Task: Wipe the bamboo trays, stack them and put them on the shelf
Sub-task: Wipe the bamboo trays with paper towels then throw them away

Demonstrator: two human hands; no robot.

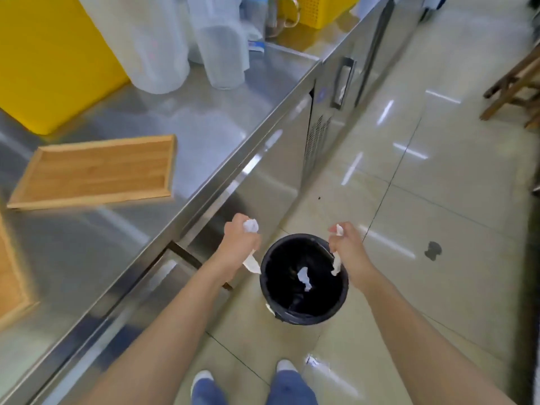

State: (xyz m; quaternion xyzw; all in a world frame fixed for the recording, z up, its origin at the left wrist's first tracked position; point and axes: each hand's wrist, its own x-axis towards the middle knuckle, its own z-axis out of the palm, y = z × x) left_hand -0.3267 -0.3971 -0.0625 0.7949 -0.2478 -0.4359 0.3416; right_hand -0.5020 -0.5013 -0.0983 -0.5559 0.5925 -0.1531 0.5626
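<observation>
A bamboo tray (96, 172) lies flat on the steel counter (187, 118) at the left. The corner of a second bamboo tray (10, 283) shows at the left edge. My left hand (239, 244) is closed on a crumpled white tissue (250, 226), held just left of a black bin (304, 279) on the floor. Over the bin's right rim, my right hand (346, 244) grips another white tissue (336, 263). A white scrap (304, 278) lies inside the bin.
A yellow board (49, 59) and clear plastic containers (222, 48) stand at the back of the counter, with a yellow basket (321, 10) farther along. Steel cabinet doors run below the counter. Wooden furniture legs (514, 83) stand at the right on the tiled floor.
</observation>
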